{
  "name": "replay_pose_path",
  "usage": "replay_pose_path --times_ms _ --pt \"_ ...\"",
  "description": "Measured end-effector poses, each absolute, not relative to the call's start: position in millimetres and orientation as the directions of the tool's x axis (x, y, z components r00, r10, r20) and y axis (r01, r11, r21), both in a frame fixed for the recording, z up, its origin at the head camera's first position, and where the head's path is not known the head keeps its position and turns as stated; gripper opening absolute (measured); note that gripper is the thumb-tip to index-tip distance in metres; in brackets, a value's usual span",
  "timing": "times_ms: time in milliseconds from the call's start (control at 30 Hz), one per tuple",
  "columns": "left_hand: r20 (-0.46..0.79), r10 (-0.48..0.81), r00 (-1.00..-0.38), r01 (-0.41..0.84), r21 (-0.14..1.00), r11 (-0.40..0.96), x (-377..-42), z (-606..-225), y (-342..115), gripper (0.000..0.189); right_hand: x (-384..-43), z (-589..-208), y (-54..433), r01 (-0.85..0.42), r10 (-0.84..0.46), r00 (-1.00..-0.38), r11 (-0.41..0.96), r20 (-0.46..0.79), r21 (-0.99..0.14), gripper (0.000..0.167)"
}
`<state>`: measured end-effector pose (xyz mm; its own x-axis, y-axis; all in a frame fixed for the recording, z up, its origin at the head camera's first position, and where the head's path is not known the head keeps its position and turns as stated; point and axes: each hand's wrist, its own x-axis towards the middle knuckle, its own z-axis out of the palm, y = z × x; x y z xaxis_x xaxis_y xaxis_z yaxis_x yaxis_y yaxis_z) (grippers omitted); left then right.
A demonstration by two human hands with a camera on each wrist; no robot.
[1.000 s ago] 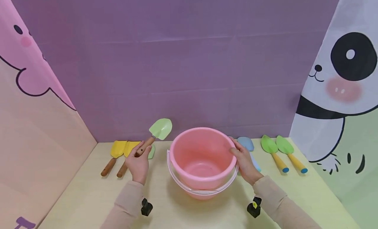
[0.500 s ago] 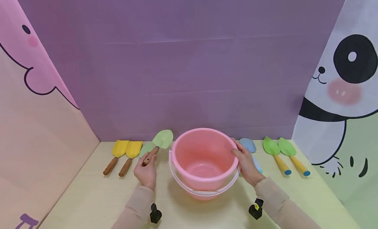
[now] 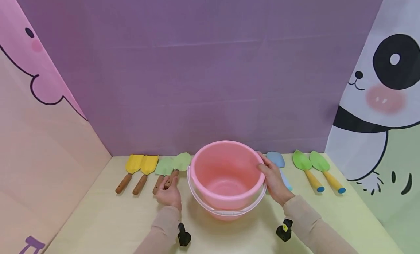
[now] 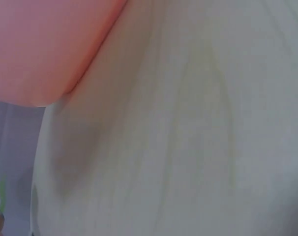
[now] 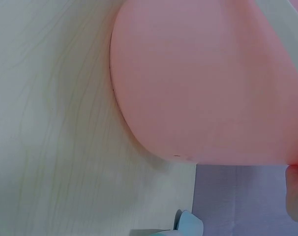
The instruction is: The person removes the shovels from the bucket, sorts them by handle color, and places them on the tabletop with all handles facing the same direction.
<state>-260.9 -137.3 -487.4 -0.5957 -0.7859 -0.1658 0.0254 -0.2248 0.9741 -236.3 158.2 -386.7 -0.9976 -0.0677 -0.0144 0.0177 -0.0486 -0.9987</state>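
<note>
A pink bucket [image 3: 228, 198] stands upright in the middle of the table, its pale handle hanging down in front. My right hand [image 3: 275, 184] grips its right rim; the right wrist view shows that hand's fingertips [image 5: 296, 191] at the bucket's edge. Left of the bucket, my left hand [image 3: 170, 196] pinches the wooden handle of a pale green hand trowel [image 3: 182, 161]. Close beside it lies a second pale green shovel [image 3: 164, 166], its wooden handle partly behind the left hand. Only a sliver of green enters the left wrist view at lower left.
Two yellow shovels [image 3: 149, 164] with wooden handles lie farther left. Two green trowels [image 3: 318, 161] with yellow handles lie at right. Behind the right hand, blue tools [image 3: 275, 159] are partly hidden. A purple backdrop [image 3: 210, 82] borders the table's [image 3: 108, 217] far edge.
My left hand has brought the pale green trowel down and to the right, to lie beside the other pale green one. The right hand and bucket have stayed put.
</note>
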Motion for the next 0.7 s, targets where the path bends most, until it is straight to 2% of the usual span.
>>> replay_pose_path --times_ms 200,433,700 --pt "-0.216 -0.771 -0.599 -0.028 0.968 -0.249 -259.6 -498.4 -135.2 0.038 -235.4 -386.5 157.9 0.022 -0.070 -0.997 -0.046 -0.018 -0.999 0.054" --pt "-0.240 -0.765 -0.598 -0.019 0.958 -0.286 -257.0 -497.1 -130.7 0.037 -237.7 -385.9 157.0 0.008 -0.089 -0.996 -0.049 -0.004 -0.999 0.054" --pt "-0.255 -0.768 -0.587 -0.131 0.966 -0.221 -258.9 -498.9 -130.1 0.036 -237.7 -385.0 157.3 0.023 -0.078 -0.997 -0.054 -0.019 -0.998 0.054"
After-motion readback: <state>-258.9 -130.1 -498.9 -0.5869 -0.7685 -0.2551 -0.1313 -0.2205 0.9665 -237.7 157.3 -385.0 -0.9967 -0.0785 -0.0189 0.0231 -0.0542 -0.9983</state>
